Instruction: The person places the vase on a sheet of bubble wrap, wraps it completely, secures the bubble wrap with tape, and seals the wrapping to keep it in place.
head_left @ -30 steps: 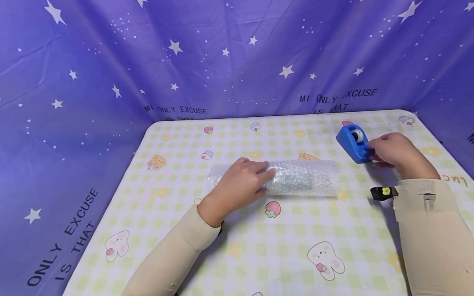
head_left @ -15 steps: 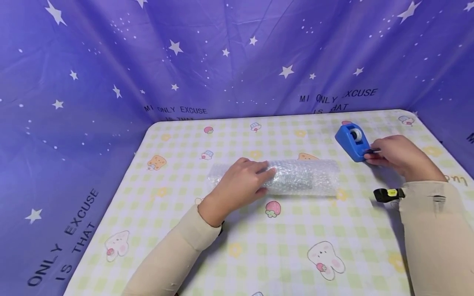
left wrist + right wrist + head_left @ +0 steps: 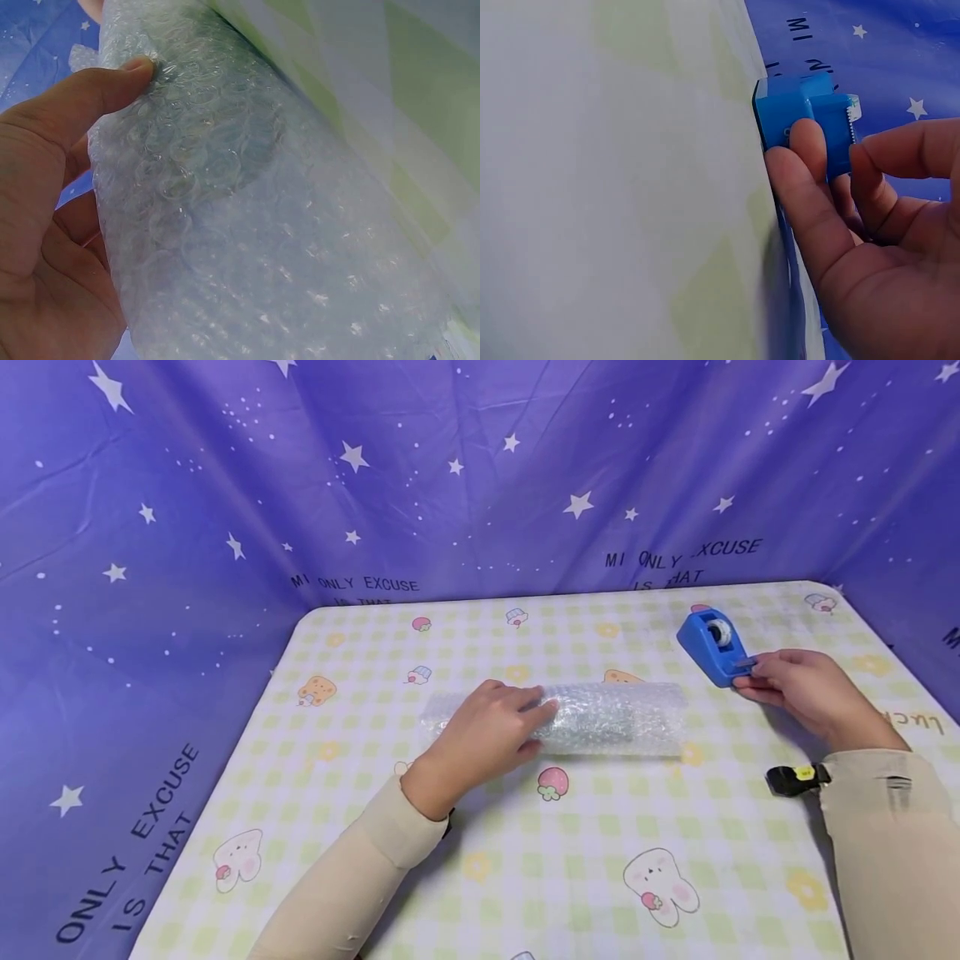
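A cylindrical bundle in clear bubble wrap (image 3: 607, 718) lies crosswise on the table, something greenish showing faintly through it. My left hand (image 3: 487, 731) lies over its left part and grips it. In the left wrist view the thumb (image 3: 120, 86) presses on the bubble wrap (image 3: 217, 172), with the other fingers behind it. Right of the bundle stands a blue tape dispenser (image 3: 708, 647) with a roll of clear tape (image 3: 720, 632). At its cutter end my right hand (image 3: 813, 693) pinches the tape end. In the right wrist view, fingers touch the dispenser (image 3: 784, 112) beside its toothed cutter (image 3: 850, 124).
A checked tablecloth (image 3: 480, 868) with printed rabbits, strawberries and flowers covers the table. Behind and to the sides hangs a purple-blue star-patterned curtain (image 3: 450, 502). The dispenser stands toward the table's back right corner.
My right hand has drawn slightly right and toward me, its back tilting lower. The dispenser has shifted a little left and away. My left hand and the bubble wrap stay put.
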Demonstrator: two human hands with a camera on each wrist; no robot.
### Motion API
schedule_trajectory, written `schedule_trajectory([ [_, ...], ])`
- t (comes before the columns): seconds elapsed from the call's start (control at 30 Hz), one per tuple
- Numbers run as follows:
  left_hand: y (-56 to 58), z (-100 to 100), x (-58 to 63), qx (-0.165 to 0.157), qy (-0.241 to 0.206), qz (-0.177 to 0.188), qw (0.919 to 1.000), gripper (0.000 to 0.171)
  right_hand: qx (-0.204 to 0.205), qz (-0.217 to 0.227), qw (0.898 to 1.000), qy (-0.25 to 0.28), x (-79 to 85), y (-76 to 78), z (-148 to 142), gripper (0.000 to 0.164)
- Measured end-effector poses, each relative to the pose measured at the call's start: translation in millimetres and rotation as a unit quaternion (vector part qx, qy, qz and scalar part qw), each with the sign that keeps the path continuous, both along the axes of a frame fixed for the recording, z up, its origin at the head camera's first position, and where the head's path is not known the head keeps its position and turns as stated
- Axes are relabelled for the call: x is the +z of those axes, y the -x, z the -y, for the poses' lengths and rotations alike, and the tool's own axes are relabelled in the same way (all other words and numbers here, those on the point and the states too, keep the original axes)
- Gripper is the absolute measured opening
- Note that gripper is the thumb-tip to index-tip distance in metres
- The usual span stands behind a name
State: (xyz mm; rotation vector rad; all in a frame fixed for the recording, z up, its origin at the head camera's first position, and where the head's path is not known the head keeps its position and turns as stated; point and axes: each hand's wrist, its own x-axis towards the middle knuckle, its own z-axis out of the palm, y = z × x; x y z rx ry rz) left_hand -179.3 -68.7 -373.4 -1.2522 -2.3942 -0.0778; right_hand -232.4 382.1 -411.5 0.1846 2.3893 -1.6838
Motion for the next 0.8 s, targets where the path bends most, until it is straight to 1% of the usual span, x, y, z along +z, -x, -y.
schedule_trajectory([
  [0.1, -0.7, 0.4, 0.2, 0.003, 0.002, 0.005, 1.0, 0.045, -0.003, 0.003, 1.0, 0.008, -1.1, -0.3, 0.3, 0.06],
  [0.2, -1.0, 0.4, 0.1, 0.003, 0.003, 0.005, 1.0, 0.045, -0.003, 0.003, 1.0, -0.009, -1.7, -1.3, 0.8, 0.063],
  [0.33, -0.9, 0.4, 0.2, 0.004, 0.004, 0.003, 1.0, 0.045, -0.011, 0.001, 1.0, -0.029, -1.3, -1.7, 2.0, 0.062],
  [0.43, -0.9, 0.6, 0.3, 0.005, 0.005, 0.004, 1.0, 0.045, -0.017, -0.003, 0.999, -0.032, -1.3, -1.5, 3.1, 0.062],
  [0.63, -0.7, 0.9, 0.5, 0.006, 0.003, 0.003, 1.0, 0.045, -0.014, -0.01, 0.999, -0.033, -2.2, -0.9, 4.4, 0.062],
  [0.8, -0.8, 0.4, 0.2, 0.004, 0.003, 0.003, 1.0, 0.045, -0.014, -0.015, 0.999, -0.045, -4.1, -0.6, 4.7, 0.062],
])
